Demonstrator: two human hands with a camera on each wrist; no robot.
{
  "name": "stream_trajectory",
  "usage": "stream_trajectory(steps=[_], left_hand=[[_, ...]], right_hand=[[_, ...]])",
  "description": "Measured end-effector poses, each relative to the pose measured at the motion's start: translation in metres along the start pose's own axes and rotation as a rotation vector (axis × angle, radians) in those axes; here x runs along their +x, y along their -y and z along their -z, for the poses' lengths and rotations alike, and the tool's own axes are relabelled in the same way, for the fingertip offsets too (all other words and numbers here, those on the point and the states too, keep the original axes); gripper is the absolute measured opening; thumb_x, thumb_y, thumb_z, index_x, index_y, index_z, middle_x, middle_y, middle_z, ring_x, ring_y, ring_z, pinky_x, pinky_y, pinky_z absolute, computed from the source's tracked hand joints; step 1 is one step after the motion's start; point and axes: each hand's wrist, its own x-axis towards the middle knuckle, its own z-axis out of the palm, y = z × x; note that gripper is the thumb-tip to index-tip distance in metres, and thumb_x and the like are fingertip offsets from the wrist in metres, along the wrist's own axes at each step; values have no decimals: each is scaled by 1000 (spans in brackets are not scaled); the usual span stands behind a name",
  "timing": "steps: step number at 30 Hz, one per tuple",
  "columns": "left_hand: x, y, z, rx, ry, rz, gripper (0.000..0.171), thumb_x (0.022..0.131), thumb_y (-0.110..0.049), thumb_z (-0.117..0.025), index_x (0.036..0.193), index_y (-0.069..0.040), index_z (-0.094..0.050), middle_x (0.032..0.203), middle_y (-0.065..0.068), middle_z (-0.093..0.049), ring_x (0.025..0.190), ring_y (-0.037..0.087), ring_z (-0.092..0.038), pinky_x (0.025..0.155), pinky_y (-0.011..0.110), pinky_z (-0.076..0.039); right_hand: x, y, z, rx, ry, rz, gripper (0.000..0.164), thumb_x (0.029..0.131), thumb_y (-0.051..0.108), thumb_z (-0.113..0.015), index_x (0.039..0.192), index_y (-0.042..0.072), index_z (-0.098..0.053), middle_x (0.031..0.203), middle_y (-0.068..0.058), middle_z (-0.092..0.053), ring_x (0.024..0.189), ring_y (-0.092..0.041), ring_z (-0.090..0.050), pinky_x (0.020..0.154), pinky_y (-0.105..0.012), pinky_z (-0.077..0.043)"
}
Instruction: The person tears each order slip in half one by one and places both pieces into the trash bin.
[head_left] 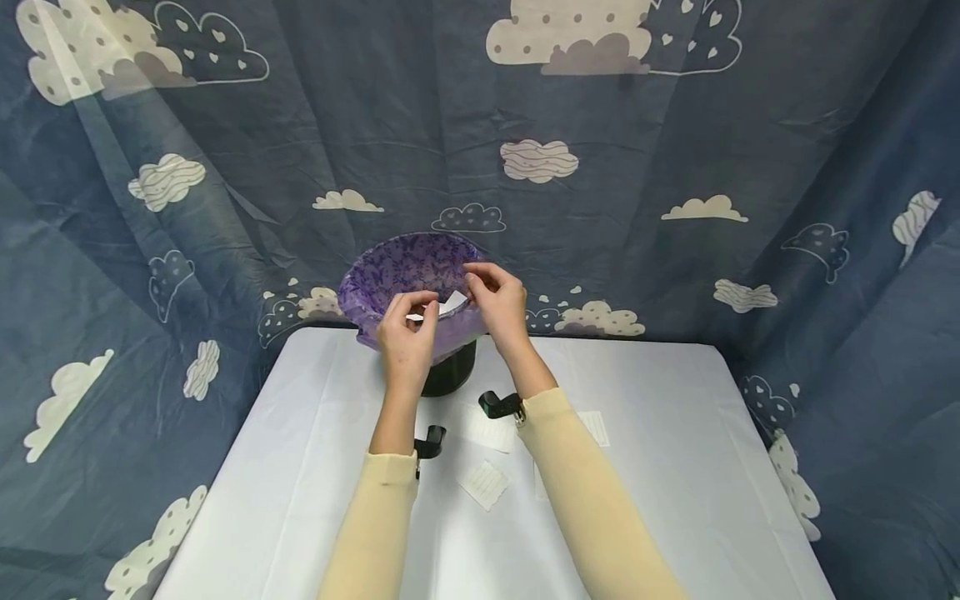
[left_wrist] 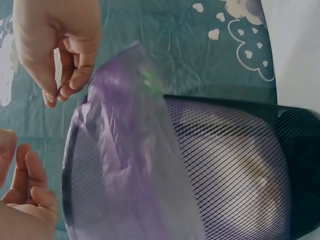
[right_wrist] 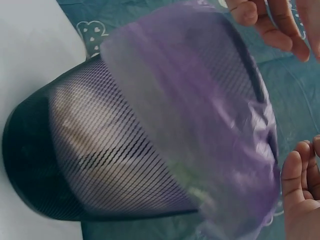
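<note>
A black mesh waste bin (left_wrist: 235, 165) stands on the table, with a purple plastic bag (head_left: 367, 312) folded over its rim. White paper (head_left: 452, 304) shows at the bag's mouth, partly behind the left fingers. My left hand (head_left: 407, 333) is above the near left rim, its fingers loosely bent and thumb apart from them. Over the right side of the opening is my right hand (head_left: 498, 308), with a gap between thumb and forefinger. Both hands show beside the bag in the wrist views; a pale sliver appears between the right hand's fingers in the left one.
On the white table (head_left: 660, 467) lie several paper pieces, among them a small lined square (head_left: 486, 485) and a sheet (head_left: 491, 429) closer to the bin. Another sheet (head_left: 595, 427) is partly covered by my right sleeve. A cloud-printed blue curtain (head_left: 420, 108) hangs behind the bin.
</note>
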Motion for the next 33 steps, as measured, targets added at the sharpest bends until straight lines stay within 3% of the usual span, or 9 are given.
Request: stream_trajectory(steps=[7, 12, 19, 27, 33], left_hand=[[-21, 4, -5, -2, 55, -55, 7, 97, -7, -74, 102, -4, -79, 98, 13, -74, 84, 25, -66, 64, 17, -35], [-36, 9, -8, 0, 102, -50, 7, 96, -7, -76, 102, -4, -79, 95, 12, -74, 81, 25, -66, 63, 16, -37], [-56, 23, -11, -14, 172, 21, 8, 96, -7, -78, 103, -3, -79, 97, 10, -75, 81, 22, -65, 68, 19, -46], [-77, 43, -8, 59, 242, 97, 5, 96, -8, -78, 101, -7, -79, 94, 7, -74, 79, 14, -62, 69, 26, -50], [-94, 63, -5, 106, 300, 166, 7, 96, -10, -78, 103, -8, -79, 96, 4, -74, 80, 11, -62, 70, 19, -48]], right_hand=[[-17, -17, 16, -12, -39, -15, 17, 103, 11, -70, 115, 6, -79, 96, -10, -75, 73, -7, -64, 65, -16, -54], [-32, -31, 29, 1, -64, -24, 16, 102, 9, -70, 114, 4, -79, 90, -6, -72, 71, -9, -64, 64, -17, -56], [-54, -54, 43, -4, -63, -77, 16, 101, 12, -72, 114, 4, -78, 86, 3, -71, 71, -7, -66, 65, -17, -56], [-86, -79, 53, -53, -31, -125, 20, 100, 10, -73, 116, -1, -76, 90, -7, -74, 71, -5, -65, 65, -16, -56], [-108, -97, 56, -112, 0, -168, 18, 101, 13, -72, 115, 4, -77, 94, -12, -75, 72, -6, -66, 66, -17, -57]])
